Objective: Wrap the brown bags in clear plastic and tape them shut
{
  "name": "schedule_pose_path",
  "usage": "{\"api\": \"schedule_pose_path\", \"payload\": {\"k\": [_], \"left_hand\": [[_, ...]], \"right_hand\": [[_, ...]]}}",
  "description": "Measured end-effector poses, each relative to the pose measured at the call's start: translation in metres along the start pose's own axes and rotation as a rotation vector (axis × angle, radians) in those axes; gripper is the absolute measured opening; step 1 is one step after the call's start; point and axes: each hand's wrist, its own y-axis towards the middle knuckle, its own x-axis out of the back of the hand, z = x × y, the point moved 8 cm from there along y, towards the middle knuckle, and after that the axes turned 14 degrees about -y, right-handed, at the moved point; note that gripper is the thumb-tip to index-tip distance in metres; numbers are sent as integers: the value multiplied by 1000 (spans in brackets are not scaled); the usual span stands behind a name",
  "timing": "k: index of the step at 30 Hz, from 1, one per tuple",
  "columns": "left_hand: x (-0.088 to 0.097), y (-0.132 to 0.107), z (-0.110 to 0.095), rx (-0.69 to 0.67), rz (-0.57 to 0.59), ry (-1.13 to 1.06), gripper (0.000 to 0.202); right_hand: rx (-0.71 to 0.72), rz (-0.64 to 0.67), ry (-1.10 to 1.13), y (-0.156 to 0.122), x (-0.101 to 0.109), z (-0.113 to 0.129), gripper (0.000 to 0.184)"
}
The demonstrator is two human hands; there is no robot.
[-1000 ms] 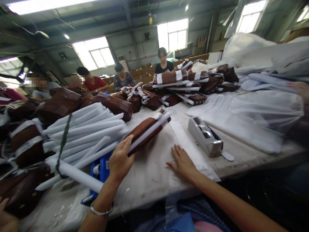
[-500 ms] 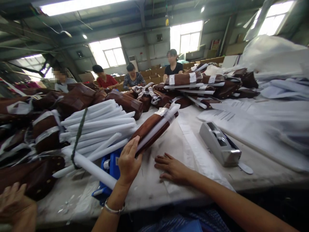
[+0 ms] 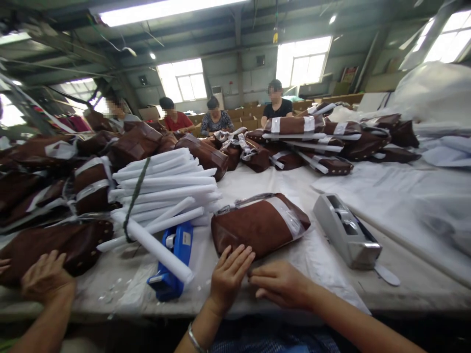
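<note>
Moved: brown fabric bundle with clear tape bands [image 3: 257,225], earlier on edge, now flat on desk [image 3: 423,279].
Left hand [image 3: 228,274]: spread fingers touch its near edge.
Right hand [image 3: 281,285]: fingers together, empty, beside it.
Handling: likely soft, light; grip taped bands.

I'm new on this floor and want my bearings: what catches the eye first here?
A brown taped bundle lies front and centre, with the left hand and right hand at its near edge. Left of it is a tied stack of white rolls; right, a grey tape dispenser.
</note>
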Motion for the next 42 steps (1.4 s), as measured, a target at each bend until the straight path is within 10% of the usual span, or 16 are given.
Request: {"api": "schedule_pose_path", "payload": {"k": [3, 7, 12, 18, 30, 42], "left_hand": [[0, -8, -5, 25, -53, -31, 34], [4, -9, -15, -46, -39, -38, 35], [8, -12, -26, -136, 4, -2, 34], [9, -16, -25, -179, -19, -18, 34], [7, -14, -15, -124, -184, -13, 18], [5, -18, -19, -163, -88, -1, 24]], "right_hand": [[70, -107, -223, 14, 44, 13, 34], [-175, -230, -347, 72, 103, -41, 32], [-416, 370, -473, 133, 83, -134, 27], [-483, 632, -431, 147, 52, -183, 32], [-590, 704, -389, 155, 22, -203, 29], [-602, 644, -331, 145, 62, -170, 15]]}}
